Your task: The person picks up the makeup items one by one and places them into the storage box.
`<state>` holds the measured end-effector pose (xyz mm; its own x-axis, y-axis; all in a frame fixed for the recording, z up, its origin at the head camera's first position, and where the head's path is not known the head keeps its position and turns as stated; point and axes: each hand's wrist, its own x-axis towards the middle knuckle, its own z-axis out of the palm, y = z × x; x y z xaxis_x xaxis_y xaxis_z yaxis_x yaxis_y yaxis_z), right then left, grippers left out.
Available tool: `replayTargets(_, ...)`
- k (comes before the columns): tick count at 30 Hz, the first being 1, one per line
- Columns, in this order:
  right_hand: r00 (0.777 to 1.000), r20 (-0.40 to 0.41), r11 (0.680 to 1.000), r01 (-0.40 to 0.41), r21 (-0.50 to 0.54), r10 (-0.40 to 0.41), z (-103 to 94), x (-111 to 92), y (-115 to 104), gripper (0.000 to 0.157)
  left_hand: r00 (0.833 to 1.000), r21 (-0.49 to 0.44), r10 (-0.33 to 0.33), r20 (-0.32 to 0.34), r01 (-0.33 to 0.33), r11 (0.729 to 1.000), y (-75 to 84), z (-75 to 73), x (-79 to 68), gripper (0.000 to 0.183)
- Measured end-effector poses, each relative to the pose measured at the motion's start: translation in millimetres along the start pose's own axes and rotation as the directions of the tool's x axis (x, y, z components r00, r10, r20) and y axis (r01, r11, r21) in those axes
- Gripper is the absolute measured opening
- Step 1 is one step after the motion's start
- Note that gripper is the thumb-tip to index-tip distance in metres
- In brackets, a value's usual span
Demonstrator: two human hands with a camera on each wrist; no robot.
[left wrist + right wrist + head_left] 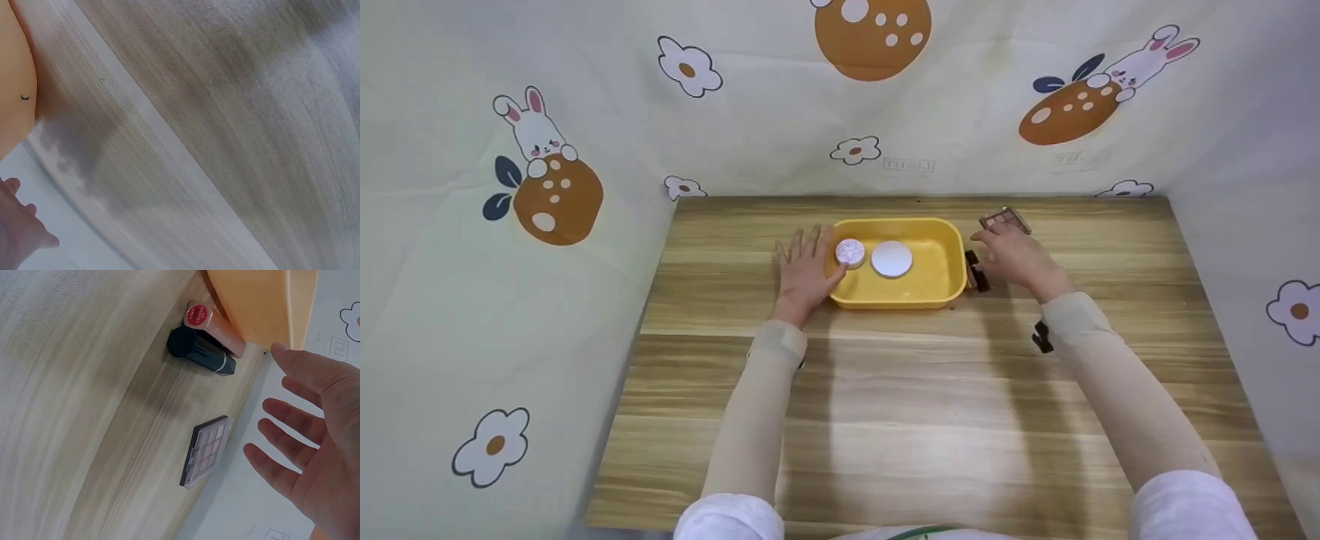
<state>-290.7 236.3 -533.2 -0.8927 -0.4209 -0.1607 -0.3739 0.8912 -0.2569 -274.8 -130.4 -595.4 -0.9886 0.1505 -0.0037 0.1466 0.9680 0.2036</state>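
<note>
I see the left hand (805,276) touching a yellow tub (937,259) with two round containers (892,259) inside, the right hand (1018,256) near a palette (1017,219).

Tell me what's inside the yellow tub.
Inside the yellow tub, a small round star-patterned item sits near the left end, with a larger plain white disc beside it. The floor beneath both is covered, and the left hand hides part of the rim.

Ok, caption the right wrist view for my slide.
Right hand near a yellow bin, red-ended tube, black tube and palette.
</note>
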Motion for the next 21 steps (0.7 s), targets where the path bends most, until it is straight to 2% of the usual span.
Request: replayTargets(21,0.999,0.006,0.999,0.034,-0.017,-0.034,23.8,-8.7,7.6,0.055,1.0,0.056,-0.006,-0.002,0.006,0.998,1.0,-0.5,0.4,0.075)
